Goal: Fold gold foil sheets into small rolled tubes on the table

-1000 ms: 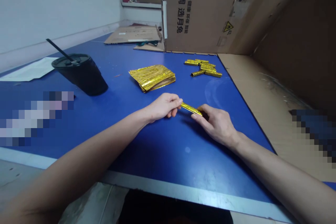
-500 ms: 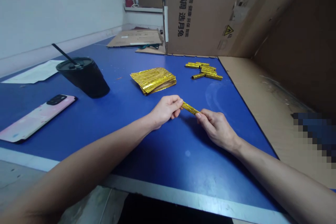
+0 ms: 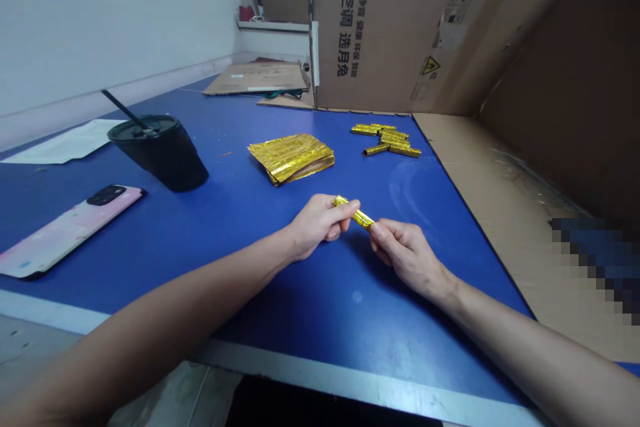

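Observation:
A small roll of gold foil paper [image 3: 362, 218] is held slanted between my two hands, just above the blue table [image 3: 300, 300]. My left hand [image 3: 323, 221] pinches its upper left part, the thumb lying across it and the end sticking out beyond. Its lower right end is gripped between the thumb and fingers of my right hand [image 3: 405, 250]. Beyond my left hand lies a stack of gold foil sheets [image 3: 293, 157]. Several finished-looking gold rolls [image 3: 395, 140] lie in a loose pile at the back right.
To the left stand a black cup [image 3: 167, 153] with a straw and a phone [image 3: 65, 233] in a pink and white case. White paper [image 3: 65, 140] lies behind them. A large cardboard box [image 3: 390, 33] closes off the back, and flat cardboard [image 3: 260, 77] lies beside it.
My left thumb has slid along the roll toward my right hand, so the roll's left end now shows. The hands are closer together, and the view has tilted slightly.

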A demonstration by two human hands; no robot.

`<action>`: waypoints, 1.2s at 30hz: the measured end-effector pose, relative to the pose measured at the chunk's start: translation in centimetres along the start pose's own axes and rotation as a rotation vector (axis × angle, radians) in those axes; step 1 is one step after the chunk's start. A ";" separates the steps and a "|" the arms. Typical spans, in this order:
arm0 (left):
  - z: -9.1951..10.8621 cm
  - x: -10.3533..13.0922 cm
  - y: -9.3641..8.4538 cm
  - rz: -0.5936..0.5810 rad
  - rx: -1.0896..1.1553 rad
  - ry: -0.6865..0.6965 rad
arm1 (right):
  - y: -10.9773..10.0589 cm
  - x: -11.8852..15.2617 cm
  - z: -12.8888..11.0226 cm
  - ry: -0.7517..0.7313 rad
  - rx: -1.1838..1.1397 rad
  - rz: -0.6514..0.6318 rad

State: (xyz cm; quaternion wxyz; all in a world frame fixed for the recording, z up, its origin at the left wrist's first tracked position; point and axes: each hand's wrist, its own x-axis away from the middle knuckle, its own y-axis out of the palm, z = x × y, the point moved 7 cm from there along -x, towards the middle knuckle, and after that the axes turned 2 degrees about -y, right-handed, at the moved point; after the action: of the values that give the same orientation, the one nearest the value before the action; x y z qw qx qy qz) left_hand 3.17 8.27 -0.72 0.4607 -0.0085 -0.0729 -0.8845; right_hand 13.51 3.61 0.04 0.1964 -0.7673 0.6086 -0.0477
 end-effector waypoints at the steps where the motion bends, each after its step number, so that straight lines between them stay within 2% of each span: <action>1: 0.1 -0.1 -0.3 0.002 0.010 -0.001 | -0.1 0.0 0.0 0.003 -0.003 -0.001; 6: 0.3 -0.2 -0.3 -0.063 0.025 -0.039 | 0.2 0.1 0.4 0.111 -0.096 -0.122; 12: -0.4 0.4 2.1 -0.195 -0.127 -0.047 | 1.4 0.2 0.6 0.183 -0.213 -0.279; 14: -0.4 0.4 2.0 -0.165 -0.115 -0.030 | 1.7 0.3 0.8 0.215 -0.232 -0.302; 19: 0.0 -0.2 -0.1 -0.014 -0.076 -0.001 | 1.3 0.1 0.9 0.244 -0.162 -0.284; 22: 0.0 -0.4 -0.6 0.011 -0.061 -0.012 | 0.9 -0.1 0.6 0.221 -0.043 -0.246; 25: 0.1 -0.3 -0.4 -0.004 -0.054 -0.011 | 0.4 -0.2 0.0 0.115 0.173 -0.198; 29: 0.0 -0.4 -0.3 -0.058 -0.143 -0.031 | -0.5 -0.3 -0.8 -0.085 0.743 -0.109; 32: -0.3 -0.6 -0.8 -0.051 -0.214 -0.081 | -0.9 -0.4 -0.7 -0.123 1.081 -0.057; 34: -0.4 -0.8 -1.2 -0.022 -0.236 -0.093 | -1.1 -0.5 -0.6 -0.118 1.113 -0.030; 36: -0.1 -0.8 -1.3 -0.004 -0.286 -0.060 | -1.4 -0.6 -0.4 -0.077 0.991 -0.016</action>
State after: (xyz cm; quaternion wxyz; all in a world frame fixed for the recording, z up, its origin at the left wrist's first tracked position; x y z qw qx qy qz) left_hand 2.56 9.67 -1.09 0.4507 -0.1004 0.0399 -0.8861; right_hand 14.48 4.33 1.03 0.5596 -0.5873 0.4992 -0.3045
